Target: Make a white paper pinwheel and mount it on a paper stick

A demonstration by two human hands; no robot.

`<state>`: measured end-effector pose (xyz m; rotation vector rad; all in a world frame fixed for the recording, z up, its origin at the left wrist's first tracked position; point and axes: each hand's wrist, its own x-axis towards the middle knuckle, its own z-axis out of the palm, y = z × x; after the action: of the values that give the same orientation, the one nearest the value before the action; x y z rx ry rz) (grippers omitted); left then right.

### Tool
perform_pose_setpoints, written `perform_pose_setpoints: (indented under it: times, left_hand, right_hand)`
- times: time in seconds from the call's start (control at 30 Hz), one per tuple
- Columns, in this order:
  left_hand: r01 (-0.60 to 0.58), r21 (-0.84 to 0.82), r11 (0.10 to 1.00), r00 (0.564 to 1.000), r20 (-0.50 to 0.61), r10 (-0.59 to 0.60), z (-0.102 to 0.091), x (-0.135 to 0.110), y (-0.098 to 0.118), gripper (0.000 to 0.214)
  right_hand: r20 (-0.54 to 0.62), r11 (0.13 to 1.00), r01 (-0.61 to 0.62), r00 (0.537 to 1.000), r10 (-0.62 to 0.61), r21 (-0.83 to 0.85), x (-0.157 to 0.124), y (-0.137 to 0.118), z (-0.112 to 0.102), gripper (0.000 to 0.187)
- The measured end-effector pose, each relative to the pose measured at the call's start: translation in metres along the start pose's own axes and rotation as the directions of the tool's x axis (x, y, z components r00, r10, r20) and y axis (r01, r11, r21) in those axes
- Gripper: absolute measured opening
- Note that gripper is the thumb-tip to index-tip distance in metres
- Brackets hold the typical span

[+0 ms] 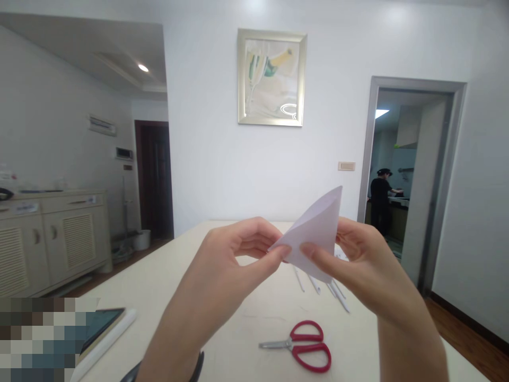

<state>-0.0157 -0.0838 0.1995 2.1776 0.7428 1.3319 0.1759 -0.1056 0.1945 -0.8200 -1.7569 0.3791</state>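
A folded sheet of white paper (318, 231), roughly triangular, is held up above the table between both hands. My left hand (234, 260) pinches its left corner between thumb and fingers. On the other side, my right hand (358, 254) grips it with the thumb on the near face and the fingers behind, partly hidden. Below the paper, a pair of scissors (292, 345) with red handles lies on the table, blades pointing left. Several thin rolled white paper sticks (338, 297) lie farther back, partly covered by the paper and my right hand.
The pale table (159, 276) reaches toward the wall. A tablet-like device (104, 326) lies at its left edge, beside a blurred-out area. A dark object (196, 366) is half hidden behind my left forearm. Another person (380, 201) stands beyond the doorway at right.
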Motion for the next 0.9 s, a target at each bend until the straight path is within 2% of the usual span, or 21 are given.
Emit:
perform_pose_setpoints:
  times: [0.3,0.5,0.63,0.77,0.9]
  left_hand:
    - [0.025,-0.059,0.998,0.999,0.025,-0.024,-0.003,0.000,0.000,0.007]
    - [0.028,0.001,1.000,0.999,0.027,-0.028,0.004,0.002,0.001,0.007]
    - [0.022,0.002,1.000,1.000,0.009,-0.022,0.008,0.003,-0.002,0.008]
    - [-0.034,-0.081,0.996,0.997,-0.077,0.028,0.013,0.004,-0.002,0.006]
    - [-0.045,-0.095,0.994,0.993,-0.112,0.034,0.016,0.002,0.001,0.007]
  right_hand:
    - [-0.033,1.000,0.002,0.999,-0.001,0.013,-0.008,-0.003,-0.021,0.005]
    - [-0.120,0.996,0.031,0.993,-0.021,0.084,-0.003,-0.001,-0.016,0.006]
    - [-0.104,0.998,0.020,0.995,-0.013,0.066,-0.001,-0.004,-0.013,0.006]
    - [-0.090,0.999,0.037,0.995,-0.040,-0.030,-0.003,-0.009,-0.007,0.011]
    - [-0.038,0.993,0.101,0.994,-0.103,-0.054,-0.004,-0.013,0.001,0.017]
